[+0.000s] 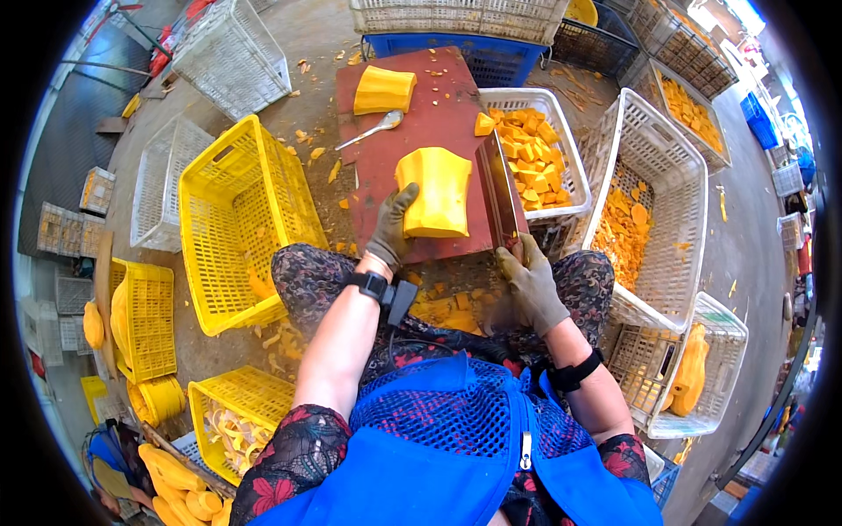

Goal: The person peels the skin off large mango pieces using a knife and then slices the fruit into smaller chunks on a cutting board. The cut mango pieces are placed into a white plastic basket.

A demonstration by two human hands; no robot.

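A peeled block of orange squash stands on the red cutting board in front of me. My left hand, in a grey work glove, grips its left side. To the right of the block, my right hand, gloved too, holds a wide-bladed knife by the handle. The blade is on edge along the board's right side, apart from the block. A second peeled squash piece lies at the far left of the board. Near it rests a metal spoon. A small squash chunk sits by the blade's far end.
A white crate of cut squash chunks adjoins the board's right side. Farther right, a tall white crate holds orange scraps. A yellow crate stands by my left knee. Beyond the board are stacked crates. Peelings litter the floor.
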